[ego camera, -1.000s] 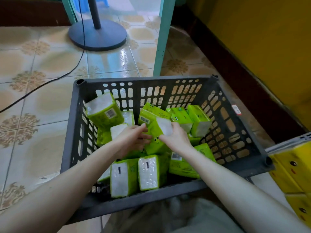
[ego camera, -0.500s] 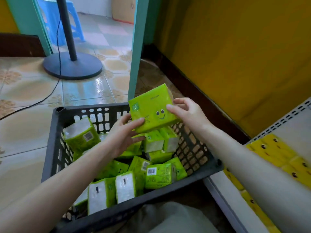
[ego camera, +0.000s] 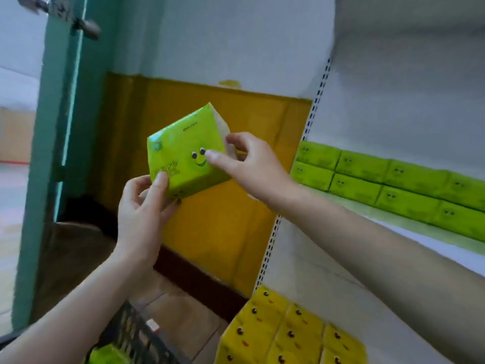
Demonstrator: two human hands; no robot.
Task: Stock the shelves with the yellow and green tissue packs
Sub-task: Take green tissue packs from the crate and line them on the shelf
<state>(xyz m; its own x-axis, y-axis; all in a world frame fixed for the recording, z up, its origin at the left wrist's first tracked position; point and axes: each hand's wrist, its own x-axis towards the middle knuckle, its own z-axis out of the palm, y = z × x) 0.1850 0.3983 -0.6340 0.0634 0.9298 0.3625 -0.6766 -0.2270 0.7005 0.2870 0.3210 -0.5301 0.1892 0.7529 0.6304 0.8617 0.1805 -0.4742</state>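
Hands hold one green tissue pack (ego camera: 181, 156) in the air, in front of a yellow wall (ego camera: 228, 219) and just left of a white shelf unit (ego camera: 296, 261). Left hand (ego camera: 141, 208) grips the pack's lower left corner, thumb flat on the printed front, fingers curled behind. Right hand (ego camera: 253, 166) pinches the right edge, thumb beside the smiling face, fingers bent round the pale end. Fingertips behind the pack are hidden.

Pack's front faces the camera, one corner uppermost, longer edges rising toward the right.

Shelved green packs (ego camera: 388, 179), stacked two high on the upper shelf, run off the right edge. Yellow packs (ego camera: 283, 329) below are cut off at the bottom. Dark crate (ego camera: 131, 334), bottom left, is blurred and mostly out of view.
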